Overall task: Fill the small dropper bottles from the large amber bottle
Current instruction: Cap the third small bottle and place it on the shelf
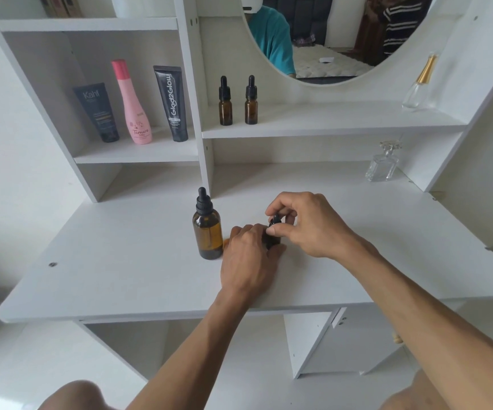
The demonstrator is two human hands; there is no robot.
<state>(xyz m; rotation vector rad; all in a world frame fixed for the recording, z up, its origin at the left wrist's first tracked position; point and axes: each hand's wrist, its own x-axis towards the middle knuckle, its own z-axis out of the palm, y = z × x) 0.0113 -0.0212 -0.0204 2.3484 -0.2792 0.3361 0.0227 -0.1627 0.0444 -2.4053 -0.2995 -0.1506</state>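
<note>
The large amber bottle (207, 232) stands upright on the white table (121, 261) with its black dropper cap on. Just to its right my left hand (249, 255) wraps around a small dropper bottle (271, 239), which is mostly hidden behind my fingers. My right hand (304, 223) pinches that bottle's black dropper cap (275, 219) from above. Two more small amber dropper bottles (225, 102) (251, 100) stand capped side by side on the shelf under the mirror.
On the left shelf stand a dark tube (99, 112), a pink bottle (134, 103) and a black tube (172, 103). A clear glass perfume bottle (382, 164) sits at the table's back right, another with a gold neck (418, 84) on the shelf above. A round mirror (328, 34) hangs behind.
</note>
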